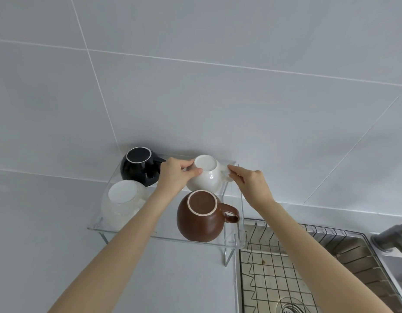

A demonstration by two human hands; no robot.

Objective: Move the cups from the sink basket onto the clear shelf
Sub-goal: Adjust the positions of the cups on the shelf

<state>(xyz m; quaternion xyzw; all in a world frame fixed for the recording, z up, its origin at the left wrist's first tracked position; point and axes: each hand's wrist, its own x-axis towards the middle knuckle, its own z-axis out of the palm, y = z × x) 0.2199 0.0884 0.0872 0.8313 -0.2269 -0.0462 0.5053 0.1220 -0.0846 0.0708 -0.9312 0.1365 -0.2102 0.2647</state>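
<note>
The white cup (205, 175) sits upside down at the back right of the shelf (163, 236), between both hands. The left hand (175, 175) clasps its base side; the right hand (249, 180) pinches its handle, which points right. The basket (308, 245) looks empty.

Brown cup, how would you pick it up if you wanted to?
Probably by its handle, coming from the right. The brown cup sits upside down at the front of the clear shelf, and the handle sticks out to the right with open space beside it. The round body looks too wide and smooth for one hand.
</note>
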